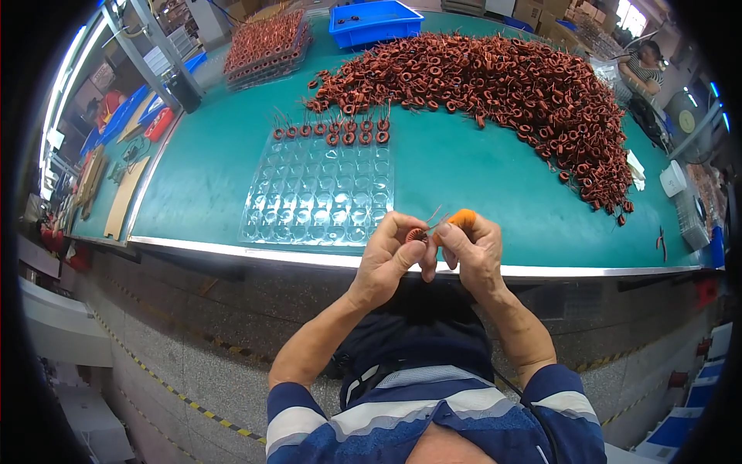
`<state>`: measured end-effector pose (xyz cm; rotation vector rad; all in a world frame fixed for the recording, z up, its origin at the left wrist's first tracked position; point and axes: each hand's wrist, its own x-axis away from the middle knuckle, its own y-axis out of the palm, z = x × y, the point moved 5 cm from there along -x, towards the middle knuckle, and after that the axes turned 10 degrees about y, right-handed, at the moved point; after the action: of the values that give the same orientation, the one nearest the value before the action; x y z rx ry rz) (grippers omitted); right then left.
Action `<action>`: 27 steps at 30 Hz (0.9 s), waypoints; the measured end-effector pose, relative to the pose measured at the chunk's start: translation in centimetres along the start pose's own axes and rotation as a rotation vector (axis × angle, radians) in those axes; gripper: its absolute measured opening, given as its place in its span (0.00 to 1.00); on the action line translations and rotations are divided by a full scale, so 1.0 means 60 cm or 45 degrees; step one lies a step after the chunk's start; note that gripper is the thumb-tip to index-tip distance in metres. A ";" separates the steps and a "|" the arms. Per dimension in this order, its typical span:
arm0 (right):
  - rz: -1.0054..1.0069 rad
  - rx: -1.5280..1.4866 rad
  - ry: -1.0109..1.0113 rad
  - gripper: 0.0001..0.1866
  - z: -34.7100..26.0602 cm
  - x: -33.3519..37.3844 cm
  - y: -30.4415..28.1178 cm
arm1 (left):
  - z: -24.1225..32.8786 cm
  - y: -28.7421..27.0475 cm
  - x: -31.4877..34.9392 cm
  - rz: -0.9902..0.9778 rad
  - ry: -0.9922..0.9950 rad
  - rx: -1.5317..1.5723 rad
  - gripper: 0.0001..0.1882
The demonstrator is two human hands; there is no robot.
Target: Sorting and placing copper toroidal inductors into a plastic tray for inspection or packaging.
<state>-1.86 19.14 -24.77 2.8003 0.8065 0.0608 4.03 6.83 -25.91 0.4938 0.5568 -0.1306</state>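
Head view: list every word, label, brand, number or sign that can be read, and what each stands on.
No text can be read anywhere in this view.
Coil in the left hand: too small to show any marking.
Clear plastic tray: no readable lettering.
Blue bin: no readable lettering.
Floor tape: yellow and black stripes, no readable words.

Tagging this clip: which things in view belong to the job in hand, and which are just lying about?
Job, by the look of it:
- coil, in left hand, right hand close by
- coil pile
- clear tray, partly filled

Probably lying about:
- red-handled tool, untouched
- blue bin, far side
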 end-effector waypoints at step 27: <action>-0.034 0.004 0.277 0.16 0.035 -0.041 -0.004 | -0.021 -0.037 -0.003 0.119 -0.278 -0.753 0.11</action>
<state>-3.84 17.60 -26.83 2.8180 0.8917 0.3660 2.73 5.51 -27.64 -0.0716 0.3332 0.0713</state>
